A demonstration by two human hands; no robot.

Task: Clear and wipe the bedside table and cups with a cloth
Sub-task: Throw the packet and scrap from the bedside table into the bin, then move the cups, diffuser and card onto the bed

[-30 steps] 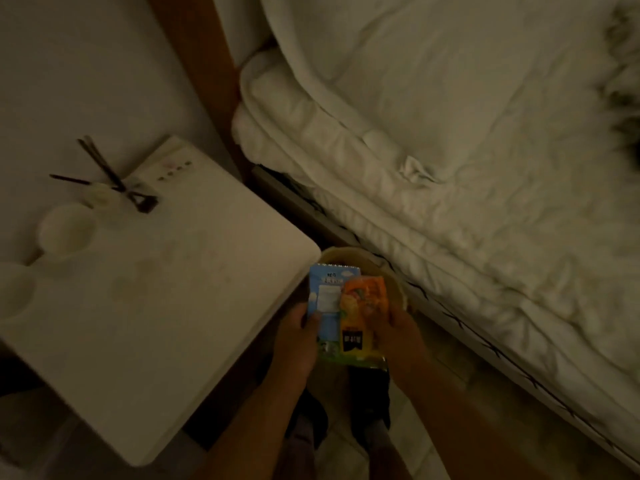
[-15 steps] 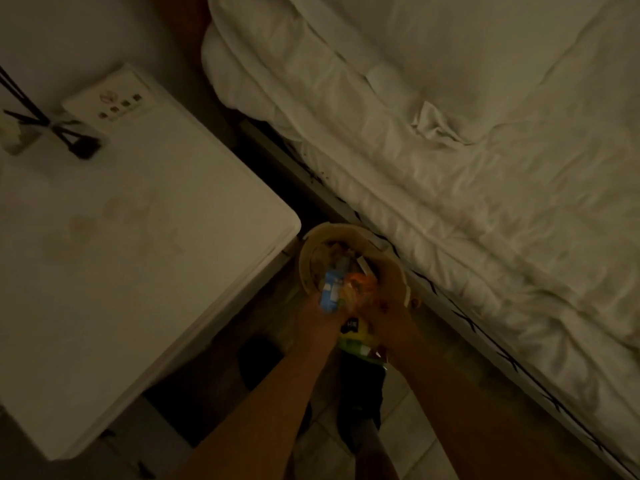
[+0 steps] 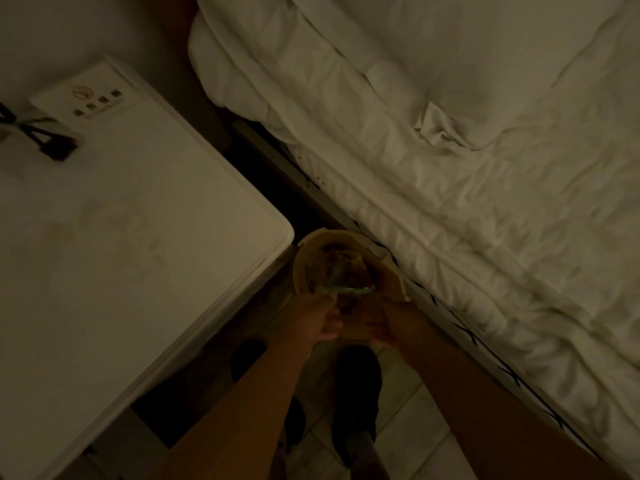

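Beside the near right corner of the bedside table [image 3: 138, 237], both hands meet over a round bin [image 3: 304, 258] on the floor, between table and bed [image 3: 450, 168]. Left hand [image 3: 311, 318]: fingers curled inward, apparently gripping something at the bin's mouth; the picture is too dark and blurred to name it. Right hand [image 3: 388, 323]: fingers likewise curled, touching the left; grip cannot be confirmed. A greenish edge of packaging [image 3: 346, 290] shows just above the fingers, inside the bin. Table top bare in its near part, faintly stained; switch panel [image 3: 79, 98] and dark plug with cable [image 3: 52, 147] at its far left corner. Shoes [image 3: 356, 393] visible below the forearms.
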